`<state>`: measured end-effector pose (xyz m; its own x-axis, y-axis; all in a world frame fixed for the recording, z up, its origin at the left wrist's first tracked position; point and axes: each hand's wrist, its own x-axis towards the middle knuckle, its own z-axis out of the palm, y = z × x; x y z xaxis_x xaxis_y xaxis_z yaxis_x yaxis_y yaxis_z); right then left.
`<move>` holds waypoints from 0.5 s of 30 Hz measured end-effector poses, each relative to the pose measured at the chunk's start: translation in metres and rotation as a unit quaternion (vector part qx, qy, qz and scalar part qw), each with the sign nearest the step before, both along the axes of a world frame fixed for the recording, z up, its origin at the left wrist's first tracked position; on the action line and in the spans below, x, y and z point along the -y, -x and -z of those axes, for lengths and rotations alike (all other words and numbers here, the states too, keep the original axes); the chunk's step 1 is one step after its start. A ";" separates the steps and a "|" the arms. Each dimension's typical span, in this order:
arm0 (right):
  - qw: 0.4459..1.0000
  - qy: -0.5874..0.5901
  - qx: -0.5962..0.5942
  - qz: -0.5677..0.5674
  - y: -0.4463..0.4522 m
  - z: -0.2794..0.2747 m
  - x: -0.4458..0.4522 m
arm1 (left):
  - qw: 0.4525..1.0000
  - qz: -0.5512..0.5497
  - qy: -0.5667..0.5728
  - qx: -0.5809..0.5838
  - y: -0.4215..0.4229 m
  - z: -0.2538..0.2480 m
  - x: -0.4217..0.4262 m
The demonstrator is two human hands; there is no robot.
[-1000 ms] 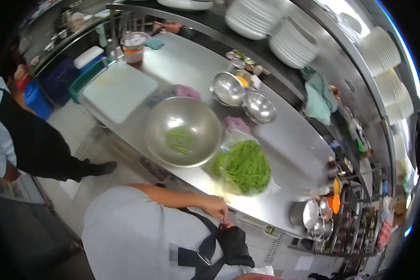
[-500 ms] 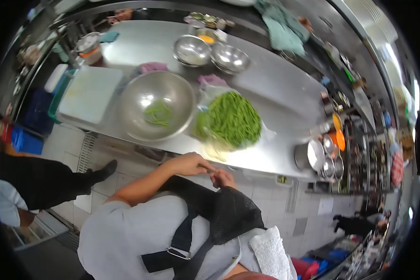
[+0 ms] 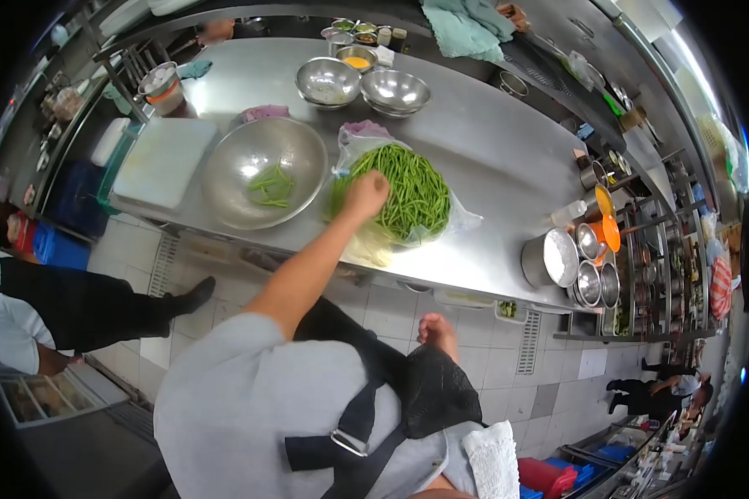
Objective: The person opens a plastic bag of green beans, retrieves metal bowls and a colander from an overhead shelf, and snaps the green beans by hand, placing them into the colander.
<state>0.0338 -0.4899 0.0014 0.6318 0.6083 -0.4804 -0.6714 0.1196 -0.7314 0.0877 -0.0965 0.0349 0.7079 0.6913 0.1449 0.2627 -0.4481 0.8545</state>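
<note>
A heap of long green beans (image 3: 416, 187) fills an opened clear plastic bag (image 3: 462, 218) on the steel table. My left hand (image 3: 366, 197) reaches over the left side of the heap, its fingers curled closed among the beans. Back by my body, below the table's front edge, is my right hand (image 3: 438, 334). Its fingers are curled in, and whatever they may hold cannot be made out. To the left of the bag stands a large steel bowl (image 3: 233, 162), with a small bunch of bean pieces (image 3: 271, 186) at its bottom.
A white cutting board (image 3: 162, 162) lies left of the bowl. Smaller steel bowls (image 3: 395, 90) stand at the back, beside a container of yellow liquid (image 3: 356, 62). Pots (image 3: 549, 258) crowd the right end. A co-worker in a black apron (image 3: 66, 299) stands at the left.
My hands were together in front of my body. My left hand has moved forward onto the beans; my right hand has shifted slightly right and stays below the table edge.
</note>
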 end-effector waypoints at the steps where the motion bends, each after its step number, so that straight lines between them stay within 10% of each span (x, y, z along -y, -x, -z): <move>1: 1.000 0.018 0.007 0.004 0.002 -0.004 0.002 | 1.000 -0.003 0.001 -0.003 -0.009 0.009 -0.005; 15: 0.994 0.034 0.075 -0.077 -0.041 -0.014 -0.159 | 0.981 0.092 -0.062 -0.161 -0.031 0.012 -0.039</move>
<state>0.0745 -0.3311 0.0153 0.6008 0.6731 -0.4313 -0.5608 -0.0296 -0.8274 0.1187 -0.0577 0.0227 0.8418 0.5389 -0.0321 0.4149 -0.6078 0.6770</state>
